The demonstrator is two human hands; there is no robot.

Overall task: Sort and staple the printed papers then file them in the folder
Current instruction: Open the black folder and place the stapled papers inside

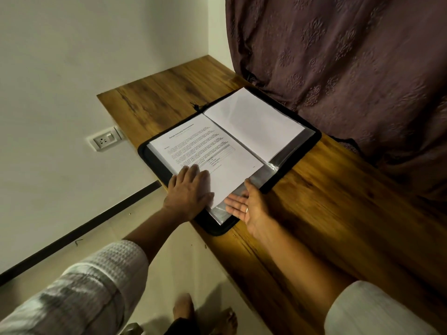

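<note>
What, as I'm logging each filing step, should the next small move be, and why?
Probably the left hand should slide the printed page into the clear sleeve while the right hand steadies the sleeve's edge: the left lies flat on the page, the right rests open, palm up, at that edge.

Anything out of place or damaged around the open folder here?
Only minor things. The clear sleeve is crinkled at its corner beside the printed page. The folder lies right at the left edge of the table, perhaps slightly over it. The left hand presses the page flat; the right hand is open.
</note>
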